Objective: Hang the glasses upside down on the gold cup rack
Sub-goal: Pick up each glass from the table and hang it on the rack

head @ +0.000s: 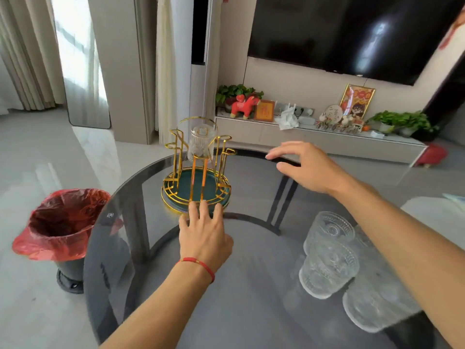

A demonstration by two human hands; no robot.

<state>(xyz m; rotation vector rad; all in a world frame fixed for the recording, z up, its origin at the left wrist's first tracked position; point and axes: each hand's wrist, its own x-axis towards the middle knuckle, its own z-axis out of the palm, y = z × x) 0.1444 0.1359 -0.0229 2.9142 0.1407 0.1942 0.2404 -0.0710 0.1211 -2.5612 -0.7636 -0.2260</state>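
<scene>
The gold cup rack (197, 170) with a dark green round base stands on the far left part of the round glass table (251, 285). One clear ribbed glass (200, 142) hangs upside down on a far prong of the rack. My left hand (203, 234) lies flat on the table with its fingertips touching the rack's front rim, holding nothing. My right hand (305, 167) hovers to the right of the rack, fingers spread and empty. Several clear patterned glasses (329, 255) stand upside down at the table's right side, partly hidden under my right forearm.
A black bin with a red bag (60, 222) stands on the floor left of the table. Behind the table are a low TV cabinet (314, 138) with ornaments and plants, and a wall television (352, 28). Curtains hang at the far left.
</scene>
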